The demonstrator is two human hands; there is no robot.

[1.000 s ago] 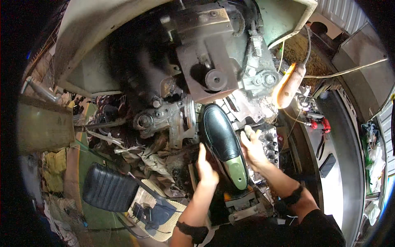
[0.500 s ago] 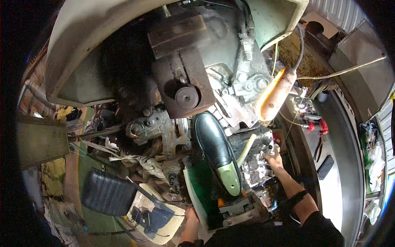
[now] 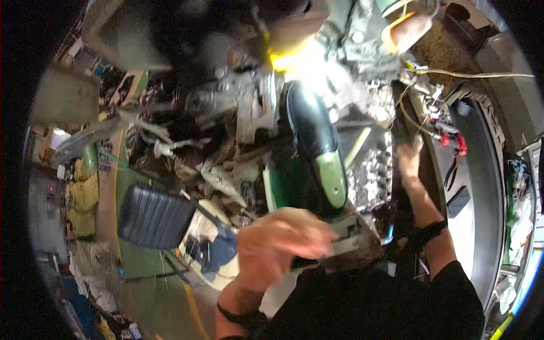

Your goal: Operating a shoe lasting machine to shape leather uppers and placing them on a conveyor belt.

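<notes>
A black slip-on shoe (image 3: 309, 122) rests toe-up against the machine's middle, on a pale green shoe last (image 3: 331, 178) that shows at its heel end. My left hand (image 3: 277, 241) is raised in front of the machine, just below the last's heel and apart from it. Motion smears its fingers, so I cannot tell what they hold, if anything. To the right of the machine's speckled metal block (image 3: 371, 170) is my right hand (image 3: 409, 161), touching nothing that I can see, with thumb and fingers apart.
A glowing work lamp (image 3: 405, 34) hangs at the upper right. Along the right runs a bench with a red-handled tool (image 3: 453, 144) and a dark phone-like slab (image 3: 458, 201). On the left stands a black-backed chair (image 3: 156, 218) with a woven seat cover.
My left hand has risen from beside the chair seat to before the machine. My right hand has left the metal block and moved right. The whole view has shifted, raising the shoe in the picture.
</notes>
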